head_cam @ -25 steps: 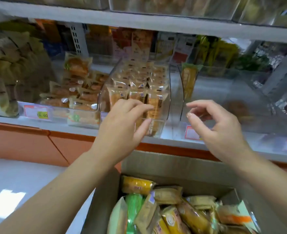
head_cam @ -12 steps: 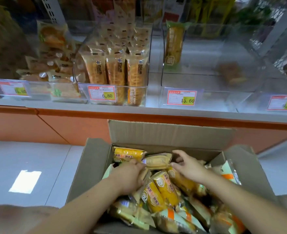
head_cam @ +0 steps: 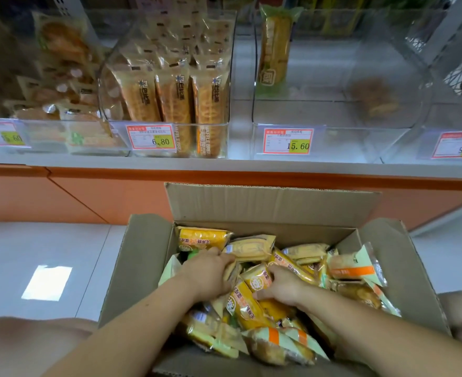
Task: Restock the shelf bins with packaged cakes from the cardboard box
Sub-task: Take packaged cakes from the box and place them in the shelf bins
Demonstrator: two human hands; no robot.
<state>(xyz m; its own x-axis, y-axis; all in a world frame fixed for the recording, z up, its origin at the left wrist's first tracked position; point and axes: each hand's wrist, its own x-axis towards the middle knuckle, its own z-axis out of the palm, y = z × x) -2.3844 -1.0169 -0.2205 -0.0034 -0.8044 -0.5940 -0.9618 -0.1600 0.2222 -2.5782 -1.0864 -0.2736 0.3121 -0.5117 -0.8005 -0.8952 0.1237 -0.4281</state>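
Many cakes (head_cam: 278, 346) heaped in the box (head_cam: 265, 205), left grip (head_cam: 210, 273) curled round a tan cake (head_cam: 235, 272), right grip (head_cam: 281, 285) clutching a yellow cake (head_cam: 257, 280), clear bin (head_cam: 333, 142) on the far shelf (head_cam: 224, 165).

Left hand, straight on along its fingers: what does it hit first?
Most likely the pale yellow cake pack just ahead of the left hand; past that, the far wall of the cardboard box. Depth unclear.
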